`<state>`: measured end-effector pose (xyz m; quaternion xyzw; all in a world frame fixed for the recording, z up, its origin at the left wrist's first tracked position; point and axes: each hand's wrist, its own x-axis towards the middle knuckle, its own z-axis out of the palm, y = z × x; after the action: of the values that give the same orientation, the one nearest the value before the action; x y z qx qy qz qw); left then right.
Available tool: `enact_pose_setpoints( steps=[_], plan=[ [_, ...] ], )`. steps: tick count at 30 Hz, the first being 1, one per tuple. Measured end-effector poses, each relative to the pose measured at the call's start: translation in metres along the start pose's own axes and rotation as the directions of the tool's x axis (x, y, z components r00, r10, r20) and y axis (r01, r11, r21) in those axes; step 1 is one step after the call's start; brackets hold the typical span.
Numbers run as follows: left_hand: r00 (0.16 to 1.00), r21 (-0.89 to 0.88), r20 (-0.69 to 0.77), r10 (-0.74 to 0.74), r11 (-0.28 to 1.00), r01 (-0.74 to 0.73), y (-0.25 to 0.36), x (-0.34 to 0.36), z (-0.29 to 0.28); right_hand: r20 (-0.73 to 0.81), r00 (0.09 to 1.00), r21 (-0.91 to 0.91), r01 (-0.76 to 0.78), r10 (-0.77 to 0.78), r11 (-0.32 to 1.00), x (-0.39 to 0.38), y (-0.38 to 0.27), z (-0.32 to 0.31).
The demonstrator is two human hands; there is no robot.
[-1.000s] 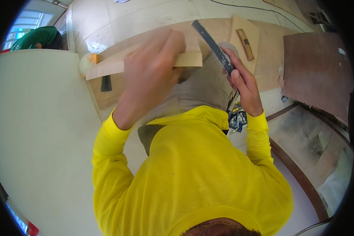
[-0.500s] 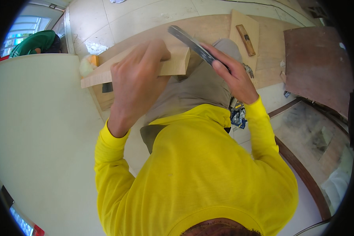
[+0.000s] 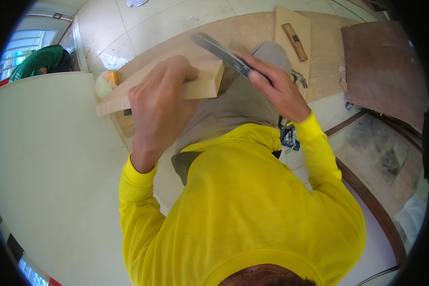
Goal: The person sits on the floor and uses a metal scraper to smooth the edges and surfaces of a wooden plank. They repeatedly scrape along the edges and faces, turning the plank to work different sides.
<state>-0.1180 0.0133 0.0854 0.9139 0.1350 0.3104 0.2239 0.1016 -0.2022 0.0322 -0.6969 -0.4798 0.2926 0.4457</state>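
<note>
My left hand (image 3: 162, 107) is closed around a thick pale wooden board (image 3: 205, 86), fingers over its top face. The board slants up from the left, and its cut right end faces my right hand. My right hand (image 3: 283, 93) grips a long flat grey metal bar with a rounded tip (image 3: 219, 51), file-like in shape. Its far part reaches left across the board's right end; whether it touches the wood I cannot tell. Both hands are above my lap in grey-brown trousers (image 3: 233, 107).
A wooden hand plane (image 3: 294, 42) lies on a light plank (image 3: 281, 21) beyond my right hand. Near it is what looks like a hammer head (image 3: 300, 80). A brown panel (image 3: 381, 76) stands at right, a large pale panel (image 3: 47, 171) at left. A person in green (image 3: 40, 62) is far left.
The metal bar and my right hand have moved slightly left. The board has tilted, so more of its top face shows. My left hand keeps its hold.
</note>
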Motion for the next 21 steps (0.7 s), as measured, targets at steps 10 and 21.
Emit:
enact_pose_setpoints(
  steps=[10, 21],
  plan=[
    [0.992, 0.066, 0.088, -0.087, 0.994, 0.081, 0.008, -0.001, -0.008, 0.03, 0.999, 0.014, -0.036, 0.035, 0.999, -0.008, -0.022, -0.026],
    [0.999, -0.007, 0.015, -0.049, 0.999, 0.049, -0.002, 0.0, -0.007, 0.035, 0.999, 0.025, -0.025, 0.024, 0.999, 0.041, 0.014, 0.002]
  ],
)
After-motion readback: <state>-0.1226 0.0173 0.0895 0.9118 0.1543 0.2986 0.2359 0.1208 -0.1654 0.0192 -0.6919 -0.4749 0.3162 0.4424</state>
